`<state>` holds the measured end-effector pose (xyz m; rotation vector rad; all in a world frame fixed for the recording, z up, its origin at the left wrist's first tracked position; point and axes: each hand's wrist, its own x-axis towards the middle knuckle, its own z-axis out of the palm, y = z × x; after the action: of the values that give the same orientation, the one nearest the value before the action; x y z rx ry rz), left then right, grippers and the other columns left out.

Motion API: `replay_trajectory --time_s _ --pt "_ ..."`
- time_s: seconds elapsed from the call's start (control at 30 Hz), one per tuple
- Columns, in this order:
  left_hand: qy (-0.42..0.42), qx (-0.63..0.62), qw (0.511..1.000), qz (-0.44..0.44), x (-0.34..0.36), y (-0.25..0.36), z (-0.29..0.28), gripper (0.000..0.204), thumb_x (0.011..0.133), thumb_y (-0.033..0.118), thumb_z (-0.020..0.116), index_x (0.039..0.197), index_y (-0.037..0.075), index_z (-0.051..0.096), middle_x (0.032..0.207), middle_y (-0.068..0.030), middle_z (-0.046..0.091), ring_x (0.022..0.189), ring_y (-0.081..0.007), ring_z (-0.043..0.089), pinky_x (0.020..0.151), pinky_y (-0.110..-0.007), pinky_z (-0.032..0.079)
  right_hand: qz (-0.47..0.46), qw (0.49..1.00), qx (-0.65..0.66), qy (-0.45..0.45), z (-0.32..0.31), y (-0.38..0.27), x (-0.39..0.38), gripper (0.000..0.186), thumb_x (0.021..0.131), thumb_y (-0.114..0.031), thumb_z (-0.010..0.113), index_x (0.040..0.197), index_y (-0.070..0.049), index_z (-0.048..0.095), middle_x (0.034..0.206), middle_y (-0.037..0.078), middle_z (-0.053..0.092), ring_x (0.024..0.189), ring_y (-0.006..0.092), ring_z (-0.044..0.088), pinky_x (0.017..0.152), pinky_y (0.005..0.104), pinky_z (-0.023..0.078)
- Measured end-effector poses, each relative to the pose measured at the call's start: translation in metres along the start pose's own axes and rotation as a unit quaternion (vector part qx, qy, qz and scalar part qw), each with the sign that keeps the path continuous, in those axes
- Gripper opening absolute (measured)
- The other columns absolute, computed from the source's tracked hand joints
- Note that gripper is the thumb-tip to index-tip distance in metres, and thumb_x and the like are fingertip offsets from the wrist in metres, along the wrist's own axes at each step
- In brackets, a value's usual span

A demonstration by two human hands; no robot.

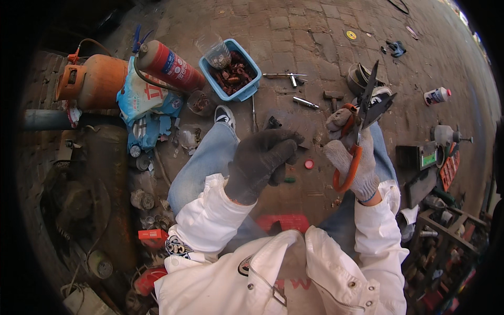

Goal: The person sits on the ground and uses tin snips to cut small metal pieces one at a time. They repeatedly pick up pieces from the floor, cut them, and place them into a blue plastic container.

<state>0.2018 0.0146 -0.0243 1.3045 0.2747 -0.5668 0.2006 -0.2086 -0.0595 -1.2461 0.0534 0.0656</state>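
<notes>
In my right hand [350, 152], gloved in pale knit, is a pair of shears [362, 126] with orange handles. Their dark blades point up and away from me, spread apart. My left hand [261, 164] wears a dark grey glove and is closed, thumb and fingers pinched together over the ground between my knees. A small dark bit shows at its fingertips, too unclear to name. The two hands are apart. Below them lie a round red cap [309, 164] and a small green piece [289, 180].
A blue basin [245, 94] of reddish-brown scrap stands ahead, a clear plastic container [214, 51] on its rim. Left are a fire extinguisher [170, 65] and an orange gas cylinder [102, 81]. A hammer [333, 96] lies ahead; right are a bottle [437, 96] and a black battery [417, 156].
</notes>
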Motion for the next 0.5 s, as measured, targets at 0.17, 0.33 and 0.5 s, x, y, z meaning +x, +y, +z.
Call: replay_trajectory --time_s 0.17,0.33,0.5 --pt "0.016 -0.025 0.999 0.032 -0.002 0.006 0.002 0.028 0.092 0.019 0.064 0.109 -0.003 0.064 0.073 -0.0034 0.059 0.046 -0.0056 0.044 0.040 -0.021 0.030 -0.068 0.806 -0.586 -0.040 0.014 -0.022 0.005 0.083 0.060 -0.045 0.089 0.118 -0.001 0.050 0.096 0.016 0.057 0.086 0.0366 0.053 0.077 0.0426 0.044" --pt "0.030 -0.012 0.999 0.042 -0.004 0.004 -0.005 0.022 0.094 0.017 0.061 0.107 -0.001 0.062 0.070 -0.0022 0.056 0.047 -0.0045 0.042 0.041 -0.020 0.029 -0.075 0.804 -0.579 -0.113 0.022 -0.025 0.002 0.051 0.065 -0.014 0.072 0.111 -0.004 0.053 0.098 0.015 0.061 0.094 0.0382 0.059 0.081 0.0453 0.045" --pt "0.004 0.014 0.999 0.049 -0.005 0.002 -0.004 0.022 0.093 0.021 0.065 0.107 0.003 0.064 0.067 0.0003 0.056 0.047 -0.0031 0.041 0.041 -0.020 0.027 -0.098 0.789 -0.593 -0.131 0.031 -0.022 -0.002 0.052 0.066 -0.026 0.073 0.110 -0.005 0.053 0.102 0.013 0.061 0.097 0.0341 0.059 0.087 0.0430 0.042"
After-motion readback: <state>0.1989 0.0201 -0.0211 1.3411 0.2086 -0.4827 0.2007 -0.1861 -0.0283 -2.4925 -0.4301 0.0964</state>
